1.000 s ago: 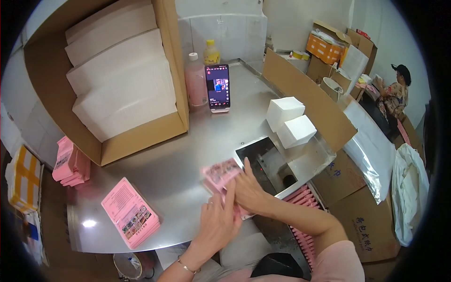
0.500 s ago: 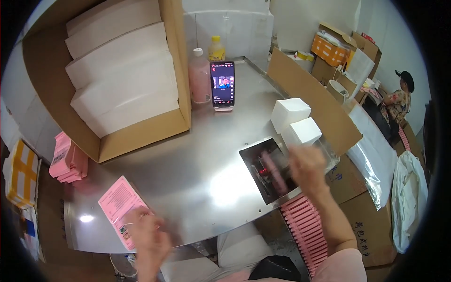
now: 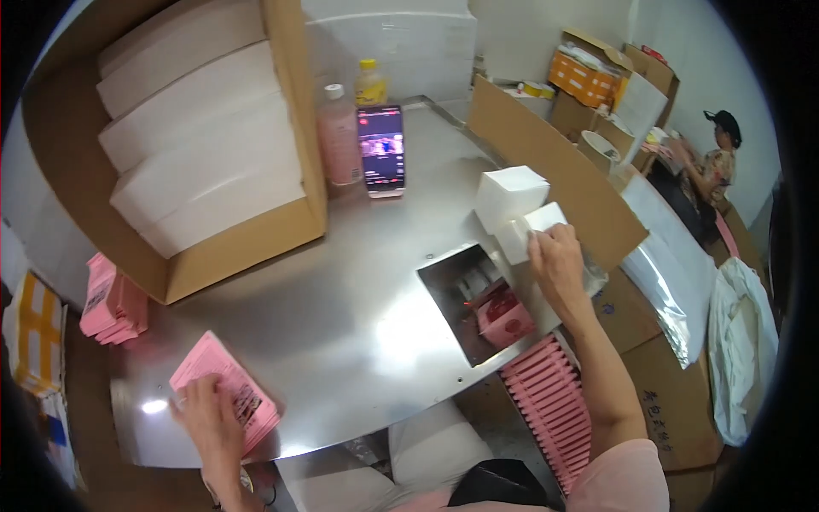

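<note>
- The left hand (image 3: 213, 420) is at eight o'clock (twelve is the top of the view). It rests on a neat stack of flat pink printed cards (image 3: 254, 410), with its fingers spread a little and its thumb out to the side.
- The right hand (image 3: 559, 269) is at three o'clock. Its thumb and fingers are closed on a small white paper-like block (image 3: 515, 242).
- A second white block (image 3: 512, 196), shaped like a box, stands close behind, at two o'clock.
- At four o'clock there is a dark square hole (image 3: 445, 290) in the shiny grey metal table (image 3: 333, 333). A pink card box (image 3: 512, 322) sits in it, and its top looks open.
- Just past the table's edge, at five o'clock, is a long row of pink card pieces (image 3: 550, 410), packed side by side.
- A big brown cardboard box (image 3: 256, 252) is at ten o'clock. It holds thick white bundles (image 3: 205, 154).
- Near twelve o'clock a black phone (image 3: 381, 152) with a lit screen stands up. A pink bottle with a white cap (image 3: 339, 141) is just beside it, at eleven, and a yellow-capped bottle (image 3: 370, 87) is behind.
- Another pile of pink cards (image 3: 115, 299) lies at nine o'clock.
- Far off, between two and three o'clock, is a person in a black cap and flowery top (image 3: 721, 164).
- A crumpled white plastic bag (image 3: 738, 350) is between three and four o'clock.
</note>
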